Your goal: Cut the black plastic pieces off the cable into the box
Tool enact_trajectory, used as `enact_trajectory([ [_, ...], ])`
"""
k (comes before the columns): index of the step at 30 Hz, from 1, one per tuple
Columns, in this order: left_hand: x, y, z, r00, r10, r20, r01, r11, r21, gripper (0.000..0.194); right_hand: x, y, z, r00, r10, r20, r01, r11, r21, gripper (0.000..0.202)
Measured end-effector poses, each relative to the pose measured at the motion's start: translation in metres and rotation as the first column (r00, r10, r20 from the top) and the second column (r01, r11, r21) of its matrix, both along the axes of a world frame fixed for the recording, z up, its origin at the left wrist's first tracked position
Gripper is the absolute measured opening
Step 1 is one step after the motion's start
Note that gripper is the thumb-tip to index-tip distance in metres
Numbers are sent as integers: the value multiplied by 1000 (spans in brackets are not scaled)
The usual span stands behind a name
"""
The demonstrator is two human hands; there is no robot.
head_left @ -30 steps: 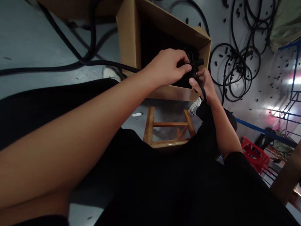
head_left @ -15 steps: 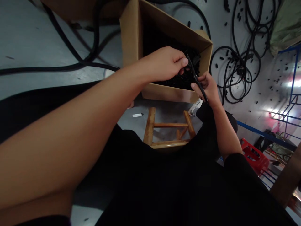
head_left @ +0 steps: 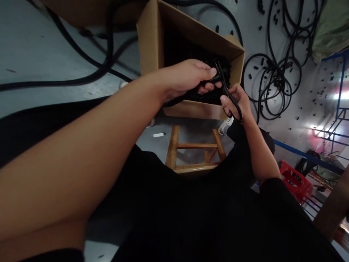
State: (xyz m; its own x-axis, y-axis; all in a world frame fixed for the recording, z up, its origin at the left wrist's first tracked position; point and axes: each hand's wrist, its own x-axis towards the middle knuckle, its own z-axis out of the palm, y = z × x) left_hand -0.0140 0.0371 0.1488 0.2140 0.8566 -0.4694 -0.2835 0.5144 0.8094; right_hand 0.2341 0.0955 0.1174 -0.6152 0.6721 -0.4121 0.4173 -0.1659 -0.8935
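My left hand (head_left: 192,77) is closed around a black cable, and a ribbed black end (head_left: 216,79) of it sticks out past the thumb and fingertips. Part of the cable shows below the wrist; the rest is hidden by the hand. In my right hand (head_left: 237,102) is a pair of black scissors (head_left: 224,80), its blades pointing up and away and a handle loop curving by the palm. The ribbed end lies right at the blades; whether they touch, I cannot tell. Both hands are over the near side of an open cardboard box (head_left: 197,110) with a heap of dark pieces inside.
A wooden stool (head_left: 171,149) stands below the box. Thick black cable (head_left: 73,83) runs across the floor at left, and coiled cables (head_left: 272,87) lie at right among scattered small black pieces. A red plastic stool (head_left: 296,182) and blue metal frame (head_left: 305,154) are at right.
The ribbed cable end has come into view in my left hand, beside the scissors. Between the scissors' handles the gap looks wider. The right hand has hardly moved.
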Motion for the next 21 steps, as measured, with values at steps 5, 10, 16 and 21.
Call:
enact_trajectory([
  [5,-1,2,-8,994,112,2,-112,994,19,23,1,4,-1,998,-31,54,28,999,40,74],
  [10,-8,7,-2,949,311,-60,-314,947,-63,31,3,12,3,991,65,117,-83,986,148,69],
  [16,-8,8,-10,966,248,-70,-253,963,-91,25,-1,10,10,979,115,169,-142,977,162,64],
  [21,0,7,-21,979,200,-26,-201,979,-22,28,-1,9,8,981,107,161,-135,976,173,68],
])
